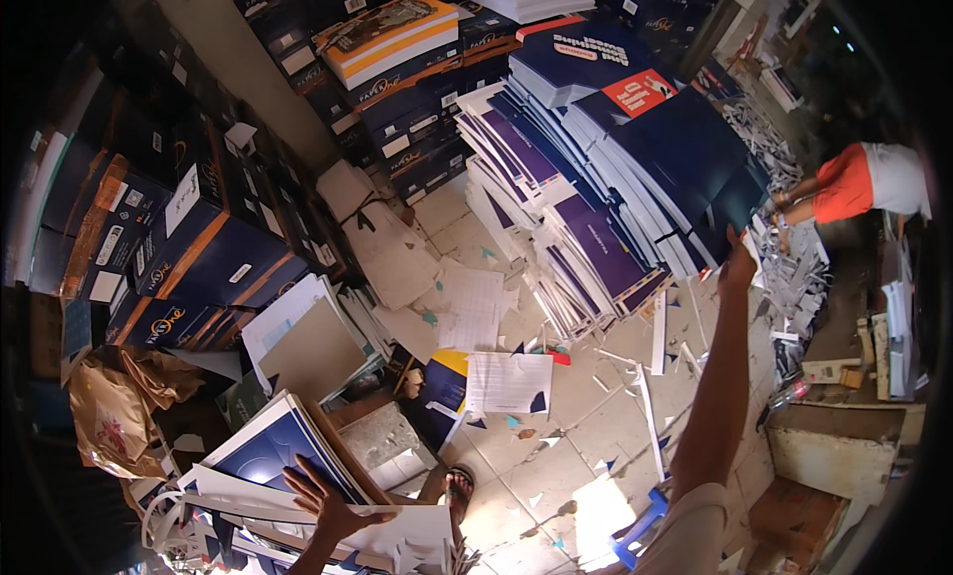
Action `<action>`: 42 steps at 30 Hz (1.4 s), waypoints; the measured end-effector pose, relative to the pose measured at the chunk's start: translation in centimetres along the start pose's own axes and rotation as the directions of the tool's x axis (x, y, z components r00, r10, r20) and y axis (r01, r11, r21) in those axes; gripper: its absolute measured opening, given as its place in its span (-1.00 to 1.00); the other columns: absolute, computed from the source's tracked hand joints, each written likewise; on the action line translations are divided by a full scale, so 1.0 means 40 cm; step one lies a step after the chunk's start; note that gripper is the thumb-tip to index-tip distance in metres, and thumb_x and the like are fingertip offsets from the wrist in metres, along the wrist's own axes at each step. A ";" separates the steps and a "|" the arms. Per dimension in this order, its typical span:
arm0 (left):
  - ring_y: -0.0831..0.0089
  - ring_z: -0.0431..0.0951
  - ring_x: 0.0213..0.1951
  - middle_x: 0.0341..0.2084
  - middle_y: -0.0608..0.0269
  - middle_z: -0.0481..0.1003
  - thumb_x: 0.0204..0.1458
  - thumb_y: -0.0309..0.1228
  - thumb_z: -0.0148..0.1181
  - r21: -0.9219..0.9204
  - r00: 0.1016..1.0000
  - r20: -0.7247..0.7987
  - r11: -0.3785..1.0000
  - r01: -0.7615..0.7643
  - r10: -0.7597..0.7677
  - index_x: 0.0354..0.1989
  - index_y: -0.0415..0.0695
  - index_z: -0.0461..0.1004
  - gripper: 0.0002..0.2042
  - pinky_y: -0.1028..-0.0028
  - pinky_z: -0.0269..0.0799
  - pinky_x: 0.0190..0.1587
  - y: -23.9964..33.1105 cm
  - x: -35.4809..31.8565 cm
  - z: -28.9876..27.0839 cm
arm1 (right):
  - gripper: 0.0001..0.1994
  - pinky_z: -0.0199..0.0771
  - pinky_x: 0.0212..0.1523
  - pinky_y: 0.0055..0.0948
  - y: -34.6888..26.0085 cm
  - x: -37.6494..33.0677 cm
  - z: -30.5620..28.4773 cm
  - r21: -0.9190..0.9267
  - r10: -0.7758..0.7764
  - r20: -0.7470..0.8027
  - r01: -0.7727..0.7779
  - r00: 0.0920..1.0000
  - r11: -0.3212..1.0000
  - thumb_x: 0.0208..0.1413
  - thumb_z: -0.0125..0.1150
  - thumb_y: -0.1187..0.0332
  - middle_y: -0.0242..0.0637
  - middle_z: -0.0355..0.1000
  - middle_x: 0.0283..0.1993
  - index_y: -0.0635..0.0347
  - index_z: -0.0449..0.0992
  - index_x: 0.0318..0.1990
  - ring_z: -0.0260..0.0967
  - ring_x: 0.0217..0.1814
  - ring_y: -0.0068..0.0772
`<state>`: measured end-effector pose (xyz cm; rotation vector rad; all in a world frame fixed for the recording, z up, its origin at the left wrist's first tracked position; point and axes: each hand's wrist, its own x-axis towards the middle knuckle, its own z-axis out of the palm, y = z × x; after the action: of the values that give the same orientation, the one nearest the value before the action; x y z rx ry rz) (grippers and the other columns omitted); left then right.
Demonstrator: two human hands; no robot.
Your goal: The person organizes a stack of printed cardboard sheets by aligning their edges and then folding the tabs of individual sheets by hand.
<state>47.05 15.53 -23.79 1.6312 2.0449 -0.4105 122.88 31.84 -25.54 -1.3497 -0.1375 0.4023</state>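
Note:
My left hand (323,501), its fingers spread, lies over white sheets and a blue printed sheet (260,454) at the lower left, holding nothing. Far out to the right stretches my right arm. My right hand (737,265) is at the near right corner of a tall stack of navy booklets (685,168), its fingers closed at the edge; the fingertips are partly hidden. Purple-covered booklets (596,238) lean in a slanting pile against the left side of that stack. White paper strips (422,535) lie beside my left hand.
Dark blue cartons (223,248) are piled on the left and at the back. Loose sheets (508,382) and scraps litter the tiled floor. Shredded paper (794,287) heaps on the right, near a person in red and white (854,183). A brown paper bag (109,416) stands left.

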 end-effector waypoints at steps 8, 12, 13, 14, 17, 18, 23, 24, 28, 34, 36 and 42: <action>-0.45 -0.74 0.32 0.24 -0.58 -0.80 -0.89 0.20 0.65 -0.062 1.000 0.006 0.998 0.005 -0.005 0.34 -0.17 -0.81 0.78 -0.56 -0.43 0.13 0.048 -0.002 -0.035 | -0.77 0.45 -0.21 -0.49 0.025 0.066 -0.098 -0.203 -0.036 0.011 0.037 0.999 0.978 0.00 0.39 0.43 -0.21 0.56 -0.22 0.34 0.58 -0.19 0.51 -0.27 -0.37; -0.40 -0.70 0.35 0.29 -0.48 -0.76 -0.90 0.22 0.64 -0.161 1.000 -0.031 0.987 -0.001 -0.004 0.35 -0.09 -0.80 0.77 -0.44 -0.46 0.24 0.040 0.041 -0.005 | -0.29 0.49 -0.18 -0.17 -0.014 0.093 -0.117 -0.828 -0.357 0.031 0.224 0.934 0.515 -0.07 0.19 -0.24 -0.01 0.56 -0.34 0.48 0.57 -0.34 0.54 -0.29 -0.03; -0.42 -0.67 0.35 0.30 -0.47 -0.73 -0.91 0.21 0.64 -0.124 0.974 -0.119 0.971 -0.206 0.191 0.36 -0.06 -0.79 0.77 -0.46 -0.46 0.22 0.009 0.083 0.026 | -0.05 0.51 -0.12 -0.07 -0.041 0.082 -0.143 -0.964 -0.464 0.014 0.135 0.886 0.229 -0.13 0.09 -0.51 0.08 0.55 -0.37 0.55 0.55 -0.37 0.56 -0.26 0.10; -0.44 -0.65 0.35 0.30 -0.49 -0.71 -0.92 0.21 0.64 -0.161 0.994 -0.080 0.984 -0.082 0.070 0.36 -0.05 -0.79 0.77 -0.50 -0.46 0.19 0.013 0.058 0.016 | -0.02 0.47 -0.07 -0.05 -0.004 -0.083 -0.041 -0.936 -0.315 -0.112 0.006 0.943 0.352 -0.29 0.24 -0.52 0.13 0.54 -0.30 0.53 0.54 -0.29 0.54 -0.19 0.09; -0.51 -0.68 0.32 0.26 -0.60 -0.75 -0.78 0.28 0.59 -0.204 0.999 -0.020 0.979 0.028 -0.033 0.33 -0.01 -0.85 0.72 -0.54 -0.37 0.15 0.021 0.035 -0.034 | -0.32 0.37 0.10 -0.20 0.000 -0.572 0.175 -0.652 -0.135 0.503 0.478 0.853 0.589 0.03 0.29 -0.18 0.02 0.49 -0.05 0.43 0.51 -0.11 0.44 0.03 -0.14; -0.49 -0.59 0.35 0.28 -0.62 -0.66 -0.71 0.27 0.59 -0.203 0.999 0.029 0.979 -0.032 0.038 0.38 -0.01 -0.73 0.66 -0.46 -0.27 0.20 0.047 0.042 -0.064 | -0.49 0.33 0.14 -0.30 0.083 -0.616 0.120 -0.392 -0.113 0.783 0.627 0.611 0.674 0.09 0.32 0.03 -0.13 0.49 -0.02 0.32 0.51 -0.02 0.41 0.08 -0.24; 0.19 0.55 -0.06 -0.07 -0.05 0.50 0.03 -0.27 0.35 -0.733 0.748 -0.592 0.584 -0.347 -0.299 -0.14 -0.28 0.47 -0.64 0.30 0.42 -0.01 -0.156 -0.189 -0.198 | -0.04 0.34 0.19 -0.26 0.119 -1.285 0.166 -0.556 0.669 0.737 0.475 -0.096 0.681 -0.21 0.38 -0.33 -0.01 0.44 0.15 0.28 0.36 0.21 0.37 0.24 -0.15; 0.23 0.52 -0.15 -0.23 0.03 0.48 0.02 -0.29 0.36 -0.648 0.641 -0.673 0.712 -0.270 -0.369 -0.15 -0.27 0.44 -0.65 0.32 0.40 -0.06 -0.211 -0.256 -0.183 | -0.02 0.35 0.19 -0.27 0.166 -1.298 0.144 -0.646 0.797 0.574 0.495 -0.188 0.581 -0.24 0.35 -0.38 -0.04 0.45 0.15 0.25 0.38 0.21 0.38 0.23 -0.16; 0.09 0.35 0.08 0.05 -0.12 0.30 -0.25 0.22 0.39 -0.923 0.666 0.168 0.121 0.365 -0.727 0.16 -0.41 0.19 0.00 0.26 0.28 0.13 -0.440 -0.405 0.043 | 0.01 0.32 0.21 -0.33 0.177 -1.418 0.058 -0.638 0.908 0.264 0.647 -0.326 0.417 -0.28 0.30 -0.46 -0.12 0.43 0.18 0.21 0.42 0.20 0.35 0.24 -0.18; -0.01 0.23 0.24 0.20 -0.11 0.23 -0.28 0.29 0.36 -0.956 0.794 0.232 0.017 0.292 -0.562 0.34 -0.41 0.01 0.18 0.23 0.09 0.30 -0.461 -0.407 0.108 | -0.23 0.44 0.03 -0.33 0.128 -1.531 -0.210 -0.910 0.914 0.300 0.206 -0.275 0.360 0.00 0.31 -0.18 -0.20 0.49 0.03 0.26 0.37 0.20 0.44 0.06 -0.32; 0.14 0.23 0.27 0.25 -0.04 0.23 -0.13 0.08 0.39 -0.939 0.781 0.303 -0.035 0.341 -0.546 0.35 -0.27 0.12 -0.05 0.27 0.10 0.29 -0.448 -0.431 0.052 | -0.39 0.53 -0.13 -0.42 0.092 -1.581 -0.285 -0.926 0.900 0.314 -0.305 -0.303 0.221 0.17 0.20 -0.07 -0.22 0.50 -0.07 0.33 0.38 0.13 0.50 -0.12 -0.42; 0.38 0.36 0.23 0.16 0.10 0.42 0.13 -0.14 0.21 -0.975 0.960 0.078 -0.182 0.130 0.269 0.23 -0.20 0.34 -0.45 0.34 0.15 0.28 -0.487 -0.398 0.078 | -0.40 0.53 0.06 -0.22 0.082 -1.792 -0.487 -0.888 0.961 0.182 -0.454 -0.209 0.069 0.14 0.31 0.26 -0.19 0.40 0.10 0.19 0.21 0.28 0.45 0.05 -0.25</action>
<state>31.43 -3.85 -18.99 0.4622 1.1491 0.9204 62.32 -11.27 -23.52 -1.5027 -0.1483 2.4870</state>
